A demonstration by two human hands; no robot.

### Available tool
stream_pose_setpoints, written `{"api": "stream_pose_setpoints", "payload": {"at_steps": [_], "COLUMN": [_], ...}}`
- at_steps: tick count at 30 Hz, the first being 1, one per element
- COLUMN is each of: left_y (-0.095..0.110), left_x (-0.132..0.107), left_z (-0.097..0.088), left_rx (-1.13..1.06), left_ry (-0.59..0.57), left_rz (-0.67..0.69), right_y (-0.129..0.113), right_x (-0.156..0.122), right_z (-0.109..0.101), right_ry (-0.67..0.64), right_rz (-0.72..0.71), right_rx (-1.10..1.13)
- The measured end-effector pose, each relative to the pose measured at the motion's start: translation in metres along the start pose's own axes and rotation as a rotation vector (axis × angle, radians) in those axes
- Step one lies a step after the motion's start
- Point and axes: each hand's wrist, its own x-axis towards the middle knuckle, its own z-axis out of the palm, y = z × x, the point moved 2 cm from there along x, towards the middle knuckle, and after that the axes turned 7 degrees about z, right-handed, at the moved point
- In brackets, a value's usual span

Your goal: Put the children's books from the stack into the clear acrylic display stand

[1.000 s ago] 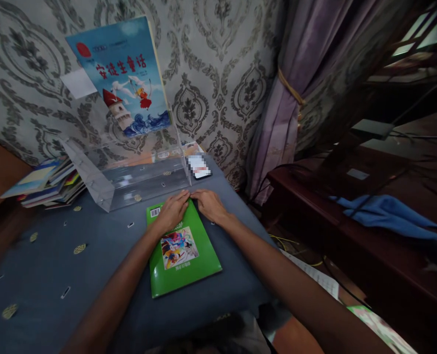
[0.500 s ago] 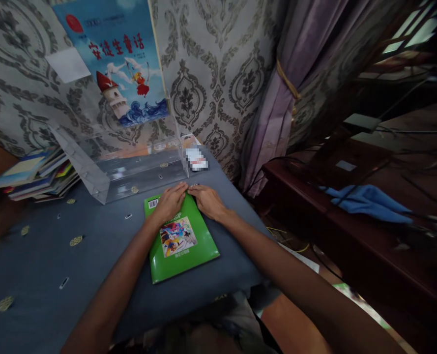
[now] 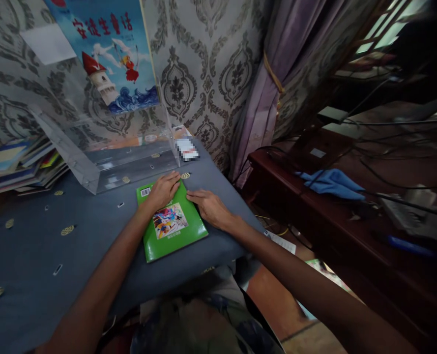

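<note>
Head view: I seem to be steadying the green book (image 3: 171, 221), flat on the table (image 3: 93, 223). My left hand (image 3: 164, 191) lies over its far end, fingers extended, gripping nothing; my right hand (image 3: 214, 210), also loosely outstretched, meets its edge. Lifting would call for fingertips underneath.

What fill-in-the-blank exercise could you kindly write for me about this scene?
1. The left hand rests on a book whose cover is mainly ____ in colour.
2. In the picture, the pile of books lies to the ____ of the clear stand.
3. The cloth on the dark red furniture is ____ in colour.

Missing words: green; left; blue.
</note>
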Motion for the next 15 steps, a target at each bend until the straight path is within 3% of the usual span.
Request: {"api": "stream_pose_setpoints", "payload": {"at_steps": [11,15], "left_y": [0.006,0.022], "left_x": [-0.001,-0.014], "left_z": [-0.002,-0.009], "left_rx": [0.022,0.013], "left_ry": [0.005,-0.039], "left_rz": [0.023,0.046], "right_y": [-0.011,-0.01], "right_x": [-0.052,-0.061], "right_z": [-0.018,-0.027], "right_ry": [-0.059,-0.123], "right_rz": [-0.145,-0.19], "right_rx": [0.109,0.147]}}
